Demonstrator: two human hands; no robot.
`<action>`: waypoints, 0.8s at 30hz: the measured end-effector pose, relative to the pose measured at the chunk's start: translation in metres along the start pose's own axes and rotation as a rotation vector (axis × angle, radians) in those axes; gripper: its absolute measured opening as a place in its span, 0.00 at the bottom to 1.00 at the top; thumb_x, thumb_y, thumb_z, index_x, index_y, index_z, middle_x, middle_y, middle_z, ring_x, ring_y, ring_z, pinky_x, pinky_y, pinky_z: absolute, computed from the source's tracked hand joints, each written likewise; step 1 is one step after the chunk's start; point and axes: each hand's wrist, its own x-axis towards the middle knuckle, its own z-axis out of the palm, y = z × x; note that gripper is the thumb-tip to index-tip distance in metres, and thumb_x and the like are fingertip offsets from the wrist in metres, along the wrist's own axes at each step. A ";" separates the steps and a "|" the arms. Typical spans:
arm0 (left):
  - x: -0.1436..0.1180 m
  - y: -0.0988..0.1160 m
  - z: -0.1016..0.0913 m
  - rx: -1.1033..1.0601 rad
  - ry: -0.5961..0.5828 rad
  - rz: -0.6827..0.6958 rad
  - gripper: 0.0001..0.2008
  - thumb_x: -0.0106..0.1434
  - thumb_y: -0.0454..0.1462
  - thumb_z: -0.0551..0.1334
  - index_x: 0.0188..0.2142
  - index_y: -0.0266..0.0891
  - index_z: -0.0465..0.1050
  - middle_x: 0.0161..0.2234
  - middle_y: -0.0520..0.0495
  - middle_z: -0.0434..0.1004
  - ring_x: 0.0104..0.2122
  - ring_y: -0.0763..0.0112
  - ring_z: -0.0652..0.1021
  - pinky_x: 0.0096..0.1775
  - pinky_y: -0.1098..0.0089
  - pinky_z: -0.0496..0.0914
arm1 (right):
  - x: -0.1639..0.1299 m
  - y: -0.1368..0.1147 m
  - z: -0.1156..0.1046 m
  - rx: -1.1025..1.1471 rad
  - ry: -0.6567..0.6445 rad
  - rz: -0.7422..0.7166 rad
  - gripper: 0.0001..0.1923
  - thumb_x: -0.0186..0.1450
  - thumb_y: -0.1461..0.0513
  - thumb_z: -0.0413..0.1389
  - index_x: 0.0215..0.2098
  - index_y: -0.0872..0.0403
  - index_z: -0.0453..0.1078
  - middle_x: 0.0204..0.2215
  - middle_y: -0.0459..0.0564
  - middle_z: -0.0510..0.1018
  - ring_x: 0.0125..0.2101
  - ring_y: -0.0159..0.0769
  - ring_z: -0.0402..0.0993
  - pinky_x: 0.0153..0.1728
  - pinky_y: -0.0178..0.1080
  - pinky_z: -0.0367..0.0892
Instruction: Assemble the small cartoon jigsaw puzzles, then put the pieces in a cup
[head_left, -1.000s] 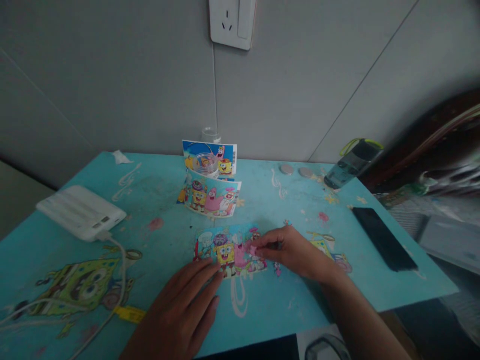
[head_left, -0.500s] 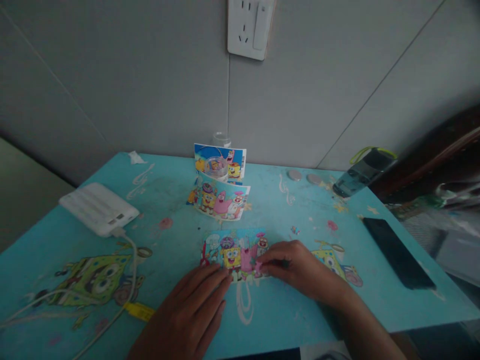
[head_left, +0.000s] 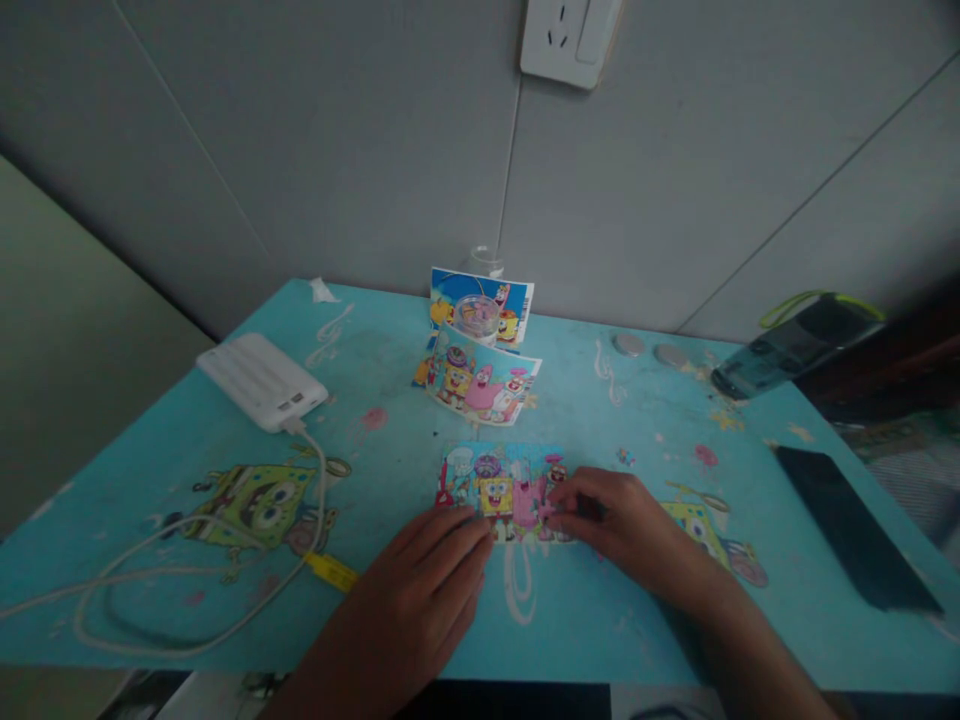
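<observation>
A small cartoon jigsaw puzzle (head_left: 495, 485) lies flat on the turquoise table (head_left: 390, 450). My left hand (head_left: 427, 590) rests flat, its fingertips on the puzzle's near left edge. At the puzzle's right edge, my right hand (head_left: 626, 520) has its fingers pinched on a small pink puzzle piece (head_left: 546, 510). A loose puzzle piece (head_left: 625, 457) lies just beyond my right hand. Behind the puzzle stand a reference picture card (head_left: 484, 378) and the puzzle's printed pack (head_left: 481, 310).
A white power bank (head_left: 261, 380) with a looping cable (head_left: 202, 560) sits at the left. A black phone (head_left: 855, 525) lies at the right, a dark bottle (head_left: 795, 345) on its side behind it. Two grey discs (head_left: 649, 350) lie near the wall. A wall socket (head_left: 570, 38) hangs above.
The view has swung left, so everything sits further right in frame. My right hand has slid from the puzzle's middle to its lower right with the pink piece. My left hand stays put.
</observation>
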 end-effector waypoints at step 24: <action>-0.001 -0.003 0.000 -0.022 -0.077 -0.021 0.17 0.69 0.29 0.57 0.56 0.31 0.71 0.54 0.40 0.75 0.56 0.57 0.73 0.57 0.52 0.73 | 0.003 0.003 0.003 -0.024 -0.001 -0.031 0.03 0.66 0.61 0.63 0.37 0.51 0.74 0.30 0.43 0.75 0.29 0.31 0.70 0.32 0.34 0.63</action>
